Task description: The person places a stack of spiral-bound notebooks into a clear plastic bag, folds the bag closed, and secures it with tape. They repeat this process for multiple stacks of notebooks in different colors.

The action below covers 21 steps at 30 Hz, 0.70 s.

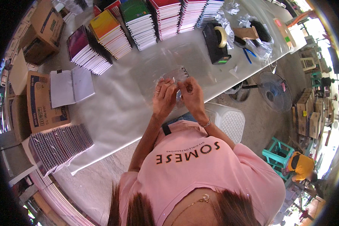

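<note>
At the table's near edge, my left hand (165, 96) is closed, its fingers curled over a clear plastic sheet (173, 74). My right hand (192, 95) is beside it, thumb and fingers pinched together against the left fingertips. What the pinch holds is hidden. A short black spiral coil (185, 71) shows just beyond the right fingers, at the edge of the plastic. More transparent film lies flat on the table under both hands.
Stacks of spiral notebooks (140, 32) line the far side. A tape dispenser (217, 43) and blue-handled scissors (249, 55) stand right of them. An opened notebook (72, 87), cartons (45, 100) and a bundle of notebooks (60, 145) are left. A white stool (229, 122) and fan (275, 92) are right.
</note>
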Available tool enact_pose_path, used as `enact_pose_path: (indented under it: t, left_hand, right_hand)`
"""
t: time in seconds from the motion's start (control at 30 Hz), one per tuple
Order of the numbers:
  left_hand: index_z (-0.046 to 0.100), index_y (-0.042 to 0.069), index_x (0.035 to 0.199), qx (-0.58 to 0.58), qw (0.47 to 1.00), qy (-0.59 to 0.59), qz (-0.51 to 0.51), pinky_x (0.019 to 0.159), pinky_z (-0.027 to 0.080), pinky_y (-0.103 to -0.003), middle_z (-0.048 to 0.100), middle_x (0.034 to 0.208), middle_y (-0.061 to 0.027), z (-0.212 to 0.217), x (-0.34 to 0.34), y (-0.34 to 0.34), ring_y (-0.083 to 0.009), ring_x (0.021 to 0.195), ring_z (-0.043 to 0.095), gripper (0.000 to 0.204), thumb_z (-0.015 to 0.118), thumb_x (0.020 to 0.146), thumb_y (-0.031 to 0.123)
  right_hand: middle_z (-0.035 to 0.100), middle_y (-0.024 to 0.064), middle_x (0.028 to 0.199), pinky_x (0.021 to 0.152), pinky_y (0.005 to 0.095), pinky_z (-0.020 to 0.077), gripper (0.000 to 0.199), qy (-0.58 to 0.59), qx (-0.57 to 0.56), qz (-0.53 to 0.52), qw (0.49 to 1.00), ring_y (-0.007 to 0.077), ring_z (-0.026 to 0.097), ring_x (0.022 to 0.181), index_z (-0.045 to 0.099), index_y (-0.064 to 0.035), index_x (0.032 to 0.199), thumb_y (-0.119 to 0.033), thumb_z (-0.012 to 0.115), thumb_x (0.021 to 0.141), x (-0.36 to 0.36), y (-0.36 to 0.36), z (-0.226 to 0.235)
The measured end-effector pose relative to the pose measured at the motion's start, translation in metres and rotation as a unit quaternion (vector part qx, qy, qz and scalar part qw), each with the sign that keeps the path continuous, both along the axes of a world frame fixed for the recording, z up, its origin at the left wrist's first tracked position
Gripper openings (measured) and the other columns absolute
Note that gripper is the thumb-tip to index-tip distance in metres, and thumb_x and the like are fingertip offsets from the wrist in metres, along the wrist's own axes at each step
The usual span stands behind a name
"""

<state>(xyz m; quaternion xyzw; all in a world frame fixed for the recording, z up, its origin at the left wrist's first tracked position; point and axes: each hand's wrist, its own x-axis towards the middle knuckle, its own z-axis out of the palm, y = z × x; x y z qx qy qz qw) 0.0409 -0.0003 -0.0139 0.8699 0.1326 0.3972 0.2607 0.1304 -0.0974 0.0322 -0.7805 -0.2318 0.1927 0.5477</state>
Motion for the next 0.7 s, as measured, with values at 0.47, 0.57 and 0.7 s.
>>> enact_pose_path:
  t: [0.47,0.57,0.7]
  left_hand:
    - [0.041,0.022,0.145,0.020,0.975,0.221,0.030,0.114,0.012,-0.064,0.034,0.150,-0.0073,0.052,-0.006,-0.003,-0.0320,0.138,0.032,0.070,0.068,0.082,0.029]
    - [0.040,0.022,0.145,0.015,0.971,0.236,0.031,0.113,0.013,-0.065,0.038,0.146,-0.0081,0.061,0.001,-0.003,-0.0324,0.135,0.035,0.073,0.071,0.080,0.034]
    - [0.038,0.020,0.145,0.005,0.951,0.309,0.023,0.112,0.016,-0.063,0.047,0.135,-0.0090,0.069,0.034,0.004,-0.0336,0.128,0.043,0.083,0.077,0.074,0.039]
  right_hand:
    - [0.060,0.0059,0.065,0.056,0.0342,0.0480,0.033,-0.026,-0.093,-0.009,0.995,0.0146,0.058,0.059,0.057,-0.0019,0.072,-0.027,0.070,0.089,0.015,-0.015,-0.096]
    - [0.059,0.0030,0.067,0.053,0.0305,0.0455,0.027,0.058,-0.166,0.084,0.981,0.0128,0.056,0.059,0.058,-0.0043,0.077,-0.026,0.068,0.091,0.027,-0.037,-0.102]
    - [0.063,0.0082,0.094,0.077,0.0327,0.0533,0.025,0.569,0.007,0.219,0.793,0.0203,0.063,0.086,0.059,-0.0021,0.104,-0.024,0.063,0.093,0.013,-0.050,-0.052]
